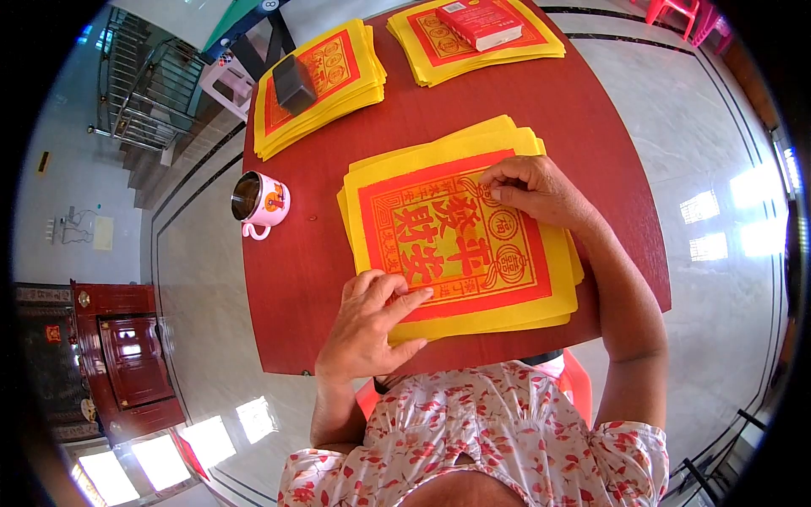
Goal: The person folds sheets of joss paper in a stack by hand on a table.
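Note:
A stack of yellow paper sheets [456, 237] with red printed squares and gold characters lies at the near side of the red table. My left hand [367, 325] rests on the stack's lower left part, its fingers spread and nothing held. Over the upper right of the top sheet is my right hand [532, 190], thumb and index finger bent toward each other near the red print's edge. Whether anything thin is between those fingertips is too small to tell.
Another yellow stack [338, 72] under a dark block [294, 84] lies at the back left of the red table [291, 296]. A third stack [422, 63] carries a red book [480, 23]. A pink mug [272, 199] with dark liquid stands at the left edge.

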Action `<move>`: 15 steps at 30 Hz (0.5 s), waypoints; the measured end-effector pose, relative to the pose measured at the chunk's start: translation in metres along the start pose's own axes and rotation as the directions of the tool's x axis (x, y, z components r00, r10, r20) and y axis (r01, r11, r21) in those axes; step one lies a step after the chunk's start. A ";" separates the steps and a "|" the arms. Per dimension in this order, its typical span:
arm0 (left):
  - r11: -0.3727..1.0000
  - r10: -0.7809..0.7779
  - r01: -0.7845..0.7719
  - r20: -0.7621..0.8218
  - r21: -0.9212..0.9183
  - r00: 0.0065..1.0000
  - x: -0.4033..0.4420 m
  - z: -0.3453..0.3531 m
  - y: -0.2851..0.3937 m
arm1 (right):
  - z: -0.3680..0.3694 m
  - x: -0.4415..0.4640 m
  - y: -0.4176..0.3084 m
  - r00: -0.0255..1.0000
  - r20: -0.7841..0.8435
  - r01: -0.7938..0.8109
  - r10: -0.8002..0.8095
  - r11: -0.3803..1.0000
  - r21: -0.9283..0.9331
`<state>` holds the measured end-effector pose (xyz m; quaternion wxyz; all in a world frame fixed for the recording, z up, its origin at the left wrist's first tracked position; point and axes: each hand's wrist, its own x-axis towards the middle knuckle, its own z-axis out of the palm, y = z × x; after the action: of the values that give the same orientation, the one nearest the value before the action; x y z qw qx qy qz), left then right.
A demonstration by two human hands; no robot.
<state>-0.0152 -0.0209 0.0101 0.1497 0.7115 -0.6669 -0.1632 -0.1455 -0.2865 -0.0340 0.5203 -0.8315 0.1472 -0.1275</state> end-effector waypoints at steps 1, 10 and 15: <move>1.000 0.000 0.000 0.003 -0.003 1.000 0.000 0.000 0.000 | 0.000 0.000 0.000 1.000 0.000 0.004 -0.004 1.000 0.004; 1.000 -0.011 0.010 0.005 0.024 1.000 0.003 -0.003 0.007 | -0.002 0.000 0.001 1.000 0.004 0.022 -0.022 0.999 -0.050; 0.997 -0.021 0.020 0.012 0.072 1.000 0.005 -0.003 0.010 | -0.005 0.000 0.000 0.996 0.000 0.088 -0.088 0.994 -0.062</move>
<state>-0.0226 -0.0270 0.0172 0.1179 0.7221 -0.6660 -0.1452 -0.1472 -0.2901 -0.0318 0.4878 -0.8528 0.1148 -0.1468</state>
